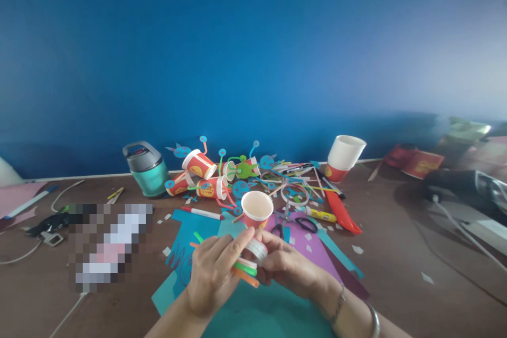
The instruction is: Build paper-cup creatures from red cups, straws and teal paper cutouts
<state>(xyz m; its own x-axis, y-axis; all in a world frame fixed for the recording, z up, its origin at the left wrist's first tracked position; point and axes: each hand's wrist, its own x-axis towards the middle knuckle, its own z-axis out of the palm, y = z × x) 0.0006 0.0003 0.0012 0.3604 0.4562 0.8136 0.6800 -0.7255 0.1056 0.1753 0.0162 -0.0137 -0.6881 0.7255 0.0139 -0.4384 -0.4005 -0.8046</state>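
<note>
My left hand [216, 269] is closed around several drinking straws; the ends of a green straw [246, 268] and an orange straw [246, 278] stick out below the fingers. Held up to it, my right hand [291, 264] pinches a whitish roll that looks like tape [257, 249]. The fingertips of both hands meet at the roll. Just beyond them an upright red and white paper cup [257, 208] stands with its mouth up. Sheets of teal paper [253, 309] and purple paper [303, 243] lie under the hands.
Decorated cups [200, 165] with straws and blue paper cutouts pile up at the wall. Scissors [295, 226], a yellow glue tube [321, 215] and a red marker [203, 213] lie nearby. A teal flask [146, 171] stands left, stacked cups [344, 157] right. Paper scraps are scattered about.
</note>
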